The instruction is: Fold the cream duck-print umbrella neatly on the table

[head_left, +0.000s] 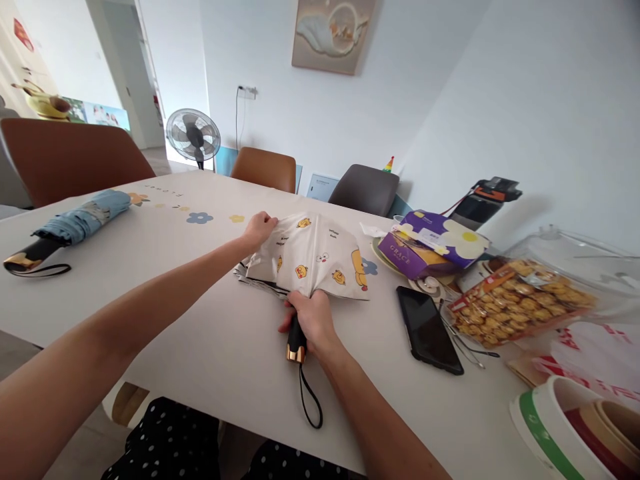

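Observation:
A cream folding umbrella printed with yellow chicks lies collapsed on the white table, its canopy loose and spread. My right hand is wrapped round its black handle, whose gold end cap and black wrist strap stick out toward me. My left hand pinches the far left edge of the canopy fabric. A second umbrella, light blue and rolled up, lies at the table's left end, away from both hands.
Right of the umbrella lie a black phone, a purple box, a bag of snacks and stacked bowls. Brown chairs surround the table. A fan stands behind.

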`<state>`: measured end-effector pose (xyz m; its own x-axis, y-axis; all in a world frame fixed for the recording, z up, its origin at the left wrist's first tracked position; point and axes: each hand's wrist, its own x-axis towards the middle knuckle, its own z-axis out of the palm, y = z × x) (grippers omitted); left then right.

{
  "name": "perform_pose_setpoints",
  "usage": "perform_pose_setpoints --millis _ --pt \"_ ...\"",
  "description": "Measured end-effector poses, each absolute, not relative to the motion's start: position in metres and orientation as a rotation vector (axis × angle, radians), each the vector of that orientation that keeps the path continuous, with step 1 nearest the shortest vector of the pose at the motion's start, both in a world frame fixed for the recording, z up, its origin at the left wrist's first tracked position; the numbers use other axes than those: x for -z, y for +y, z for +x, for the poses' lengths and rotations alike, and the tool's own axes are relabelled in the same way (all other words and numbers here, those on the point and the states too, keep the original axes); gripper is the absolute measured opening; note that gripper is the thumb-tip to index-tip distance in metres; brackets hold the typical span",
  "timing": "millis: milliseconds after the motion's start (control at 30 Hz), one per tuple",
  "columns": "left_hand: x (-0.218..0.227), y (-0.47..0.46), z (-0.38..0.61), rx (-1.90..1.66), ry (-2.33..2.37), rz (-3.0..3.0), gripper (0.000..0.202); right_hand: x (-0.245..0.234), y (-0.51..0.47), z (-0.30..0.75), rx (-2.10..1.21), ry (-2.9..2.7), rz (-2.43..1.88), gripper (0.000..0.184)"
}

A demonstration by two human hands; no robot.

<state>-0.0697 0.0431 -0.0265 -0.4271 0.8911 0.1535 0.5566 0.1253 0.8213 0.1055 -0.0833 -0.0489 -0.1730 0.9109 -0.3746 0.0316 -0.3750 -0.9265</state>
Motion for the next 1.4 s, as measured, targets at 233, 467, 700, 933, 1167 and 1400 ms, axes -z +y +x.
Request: perform_pose_setpoints --millis 233,467,700,933,1167,1400 --pt "0.021 0.037 -0.094 -0.893 2.276 1.723 0.02 0.043 -0.076 0.113 -1.767 -0.969 -1.313 0.015" --pt "0.063 0.024 -0.094 -0.428 2.389 1.897 0.03 0.029 -0.073 0.119 -1.924 -0.918 -1.294 0.015" --pt "0.065 0.024 -0.092 -0.41 2.345 1.974 0.03 0.025 -0.071 0.121 -2.093 -0.816 -1.19 0.035" --pt "0.067 0.026 -0.099 -0.466 2.384 1.91 0.032 0.025 -0.076 0.114 -2.076 -0.833 -1.154 0.018" --pt "0.065 0.026 -0.106 -0.619 2.463 1.813 0.035 0.037 -0.083 0.1 -1.851 -0.96 -1.315 0.017" --pt "0.064 0.027 -0.104 -0.317 2.479 1.956 0.036 0.035 -0.079 0.108 -1.974 -0.823 -1.214 0.017"
